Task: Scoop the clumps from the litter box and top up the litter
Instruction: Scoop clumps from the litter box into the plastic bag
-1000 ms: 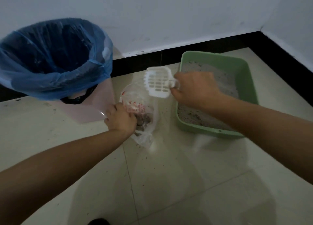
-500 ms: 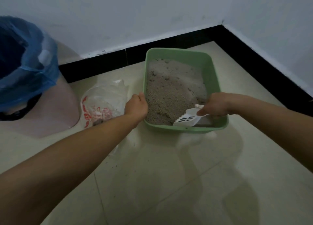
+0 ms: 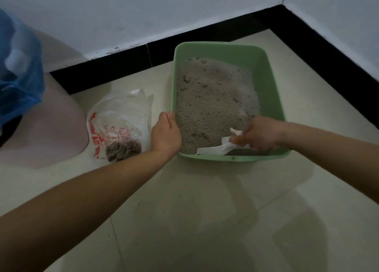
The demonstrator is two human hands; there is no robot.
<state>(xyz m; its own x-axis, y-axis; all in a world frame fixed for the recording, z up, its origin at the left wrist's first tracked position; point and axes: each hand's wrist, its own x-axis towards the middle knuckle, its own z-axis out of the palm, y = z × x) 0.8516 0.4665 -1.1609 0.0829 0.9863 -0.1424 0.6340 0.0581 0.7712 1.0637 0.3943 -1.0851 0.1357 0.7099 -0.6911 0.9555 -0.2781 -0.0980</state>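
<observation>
Both your hands are at the green litter box (image 3: 273, 91) on the floor (image 3: 205, 214). Your left hand (image 3: 166, 132) grips its near-left rim; your right hand (image 3: 260, 133) grasps the white scoop (image 3: 213, 148), low in the litter (image 3: 209, 99) by the near wall. Clumps (image 3: 123, 148) lie in the plastic bag (image 3: 121, 109) beside it.

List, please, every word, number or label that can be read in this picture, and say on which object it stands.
On the clear plastic bag, the red print is too blurred to read.
No text shows on the green litter box, the white scoop or the blue bin liner.
</observation>
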